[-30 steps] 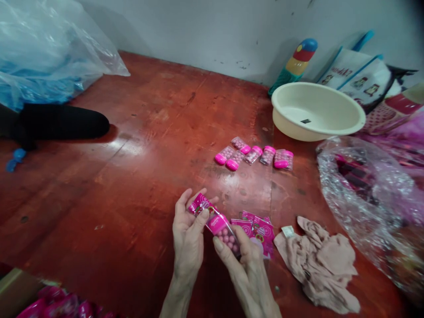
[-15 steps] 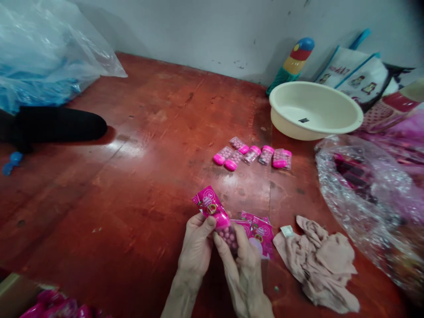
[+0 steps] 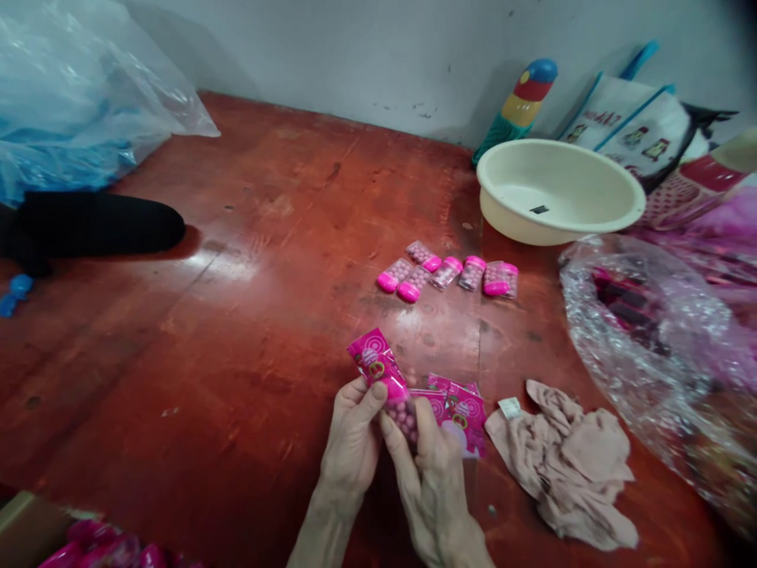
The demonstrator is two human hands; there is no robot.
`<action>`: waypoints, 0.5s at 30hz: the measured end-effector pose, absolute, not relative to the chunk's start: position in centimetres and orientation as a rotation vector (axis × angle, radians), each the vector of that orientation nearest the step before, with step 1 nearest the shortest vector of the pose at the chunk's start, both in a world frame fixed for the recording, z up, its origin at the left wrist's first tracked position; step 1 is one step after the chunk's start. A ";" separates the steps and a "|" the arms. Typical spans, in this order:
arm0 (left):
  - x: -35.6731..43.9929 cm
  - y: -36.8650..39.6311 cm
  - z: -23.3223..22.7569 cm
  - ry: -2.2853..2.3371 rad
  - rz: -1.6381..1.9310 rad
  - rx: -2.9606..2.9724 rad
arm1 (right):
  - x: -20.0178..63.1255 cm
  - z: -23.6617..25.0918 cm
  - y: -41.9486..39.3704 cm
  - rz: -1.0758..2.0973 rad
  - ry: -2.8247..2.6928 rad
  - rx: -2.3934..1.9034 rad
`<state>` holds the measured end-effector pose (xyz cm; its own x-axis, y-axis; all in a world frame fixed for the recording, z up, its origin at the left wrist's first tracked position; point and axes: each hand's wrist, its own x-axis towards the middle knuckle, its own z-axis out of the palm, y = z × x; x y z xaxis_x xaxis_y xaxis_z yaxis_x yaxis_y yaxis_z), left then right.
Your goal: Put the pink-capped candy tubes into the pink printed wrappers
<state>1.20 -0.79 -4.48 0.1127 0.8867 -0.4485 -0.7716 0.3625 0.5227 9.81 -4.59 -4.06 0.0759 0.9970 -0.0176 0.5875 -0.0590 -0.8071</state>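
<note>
Between my two hands is a small clear candy box (image 3: pixel 403 420) filled with pink balls, its pink lid end inside a printed pink wrapper (image 3: pixel 374 355). My left hand (image 3: pixel 353 434) is closed on the wrapped end, thumb pressed over the lid. My right hand (image 3: pixel 434 481) grips the clear lower end between thumb and fingers. Just beyond my right hand, several flat pink wrappers (image 3: pixel 467 414) lie on the red table (image 3: pixel 248 339), partly hidden by its fingers. Farther back, several candy boxes (image 3: pixel 471 274) with pink lids lie in a loose row.
A cream basin (image 3: pixel 556 229) stands at the back right, near a colourful bottle-shaped object (image 3: pixel 529 91). A crumpled beige cloth (image 3: pixel 583 465) and a clear plastic bag (image 3: pixel 668 355) lie to the right. At left are a black object (image 3: pixel 106 225) and a large plastic bag (image 3: pixel 88 87).
The view has shifted slightly. Both hands keep their hold on the candy box and wrapper, with barely any movement of the fingers.
</note>
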 end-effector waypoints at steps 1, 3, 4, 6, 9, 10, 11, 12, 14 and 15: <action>1.1 -0.8 -4.4 0.771 1.207 0.178 | 9.8 -4.0 -4.6 0.842 -1.572 -1.697; 0.8 -0.9 -4.3 0.714 1.159 0.205 | 10.1 -3.6 -4.5 0.902 -1.520 -1.650; 0.7 -0.9 -4.3 0.688 1.143 0.225 | 10.2 -3.3 -4.4 0.942 -1.493 -1.636; 0.4 -1.0 -4.2 0.658 1.131 0.273 | 10.6 -2.6 -4.4 1.042 -1.450 -1.612; 0.2 -1.0 -4.0 0.686 1.124 0.327 | 10.7 -2.1 -4.2 1.171 -1.420 -1.523; 0.3 -0.9 -4.0 0.706 1.126 0.331 | 10.5 -2.1 -4.2 1.148 -1.424 -1.501; 0.4 -0.9 -3.9 0.728 1.134 0.325 | 10.4 -2.3 -4.2 1.075 -1.438 -1.503; 0.4 -0.8 -3.9 0.748 1.145 0.314 | 10.1 -2.6 -4.2 0.976 -1.461 -1.530; 0.6 -0.8 -4.0 0.772 1.150 0.295 | 9.8 -3.2 -4.3 0.814 -1.496 -1.585; 0.6 -0.8 -4.0 0.774 1.134 0.296 | 9.7 -3.5 -4.4 0.804 -1.495 -1.602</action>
